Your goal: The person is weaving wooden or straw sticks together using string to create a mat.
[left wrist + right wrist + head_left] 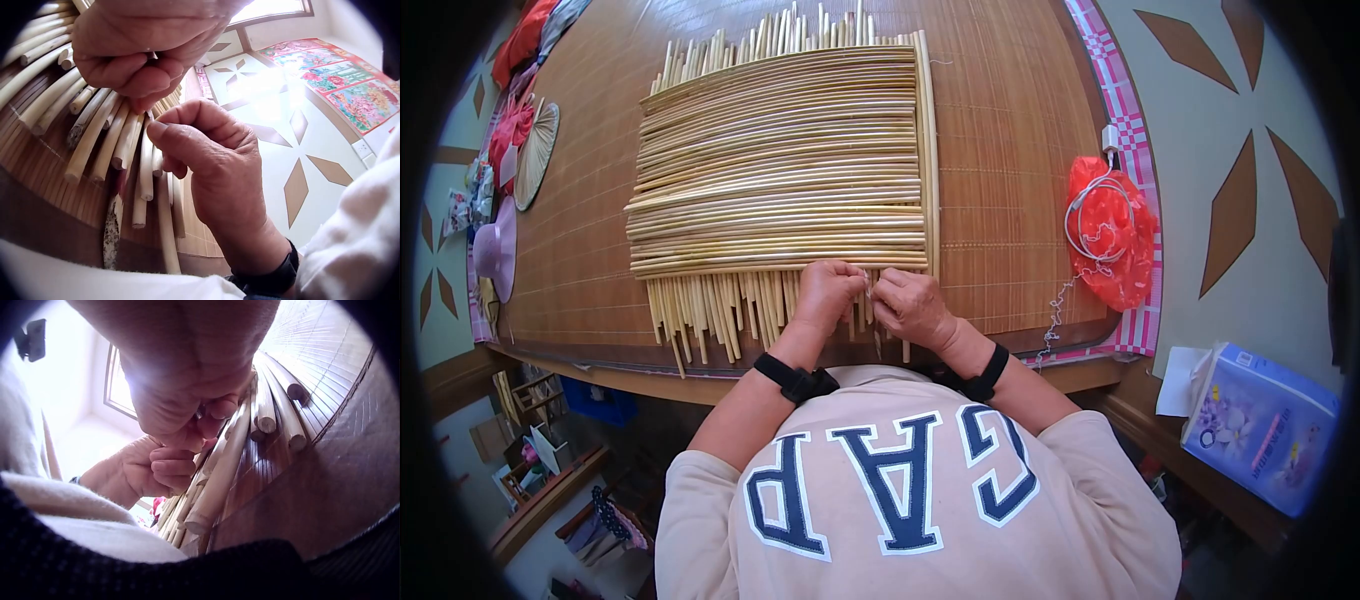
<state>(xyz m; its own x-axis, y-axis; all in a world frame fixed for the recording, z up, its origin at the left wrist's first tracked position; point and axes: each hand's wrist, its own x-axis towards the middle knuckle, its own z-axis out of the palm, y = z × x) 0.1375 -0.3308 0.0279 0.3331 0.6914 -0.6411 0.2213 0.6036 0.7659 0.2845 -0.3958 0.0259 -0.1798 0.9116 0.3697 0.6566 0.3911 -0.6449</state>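
Pale peeled sticks [780,160] lie side by side in a mat, with more sticks [720,305] crossing beneath and jutting out at the near edge. Both hands meet at the mat's near right corner. Thumb and fingertips of the left hand [830,292] pinch a thin white string [867,283]. Just beside it the right hand [912,303] pinches the string too, its thumb against a bent forefinger in the left wrist view. The fingers hide most of the string there. Under the hands, a narrow speckled blade-like piece [112,234] hangs among the stick ends.
The sticks rest on a brown bamboo-mat-covered table [1010,200]. At the right, a red plastic bag [1135,265] lies under a white cable [1080,215], with crinkled string [1055,310] trailing off it. A hand fan [537,155] and pink hat [495,250] lie left. A tissue pack [1260,430] stands at lower right.
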